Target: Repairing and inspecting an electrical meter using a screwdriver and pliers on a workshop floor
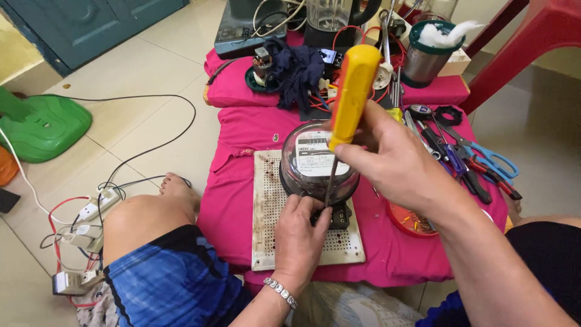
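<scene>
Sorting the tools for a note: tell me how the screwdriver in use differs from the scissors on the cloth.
The screwdriver has a yellow handle; the scissors have blue handles. The screwdriver stands nearly upright, gripped by the right hand, tip down at the meter base; the scissors lie flat, untouched, among pliers. Both sit over the pink cloth.

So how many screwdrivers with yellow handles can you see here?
2. A big yellow-handled screwdriver is gripped in the right hand over the round glass-domed meter; a smaller one lies behind that hand. The tool pile may hide others.
</scene>
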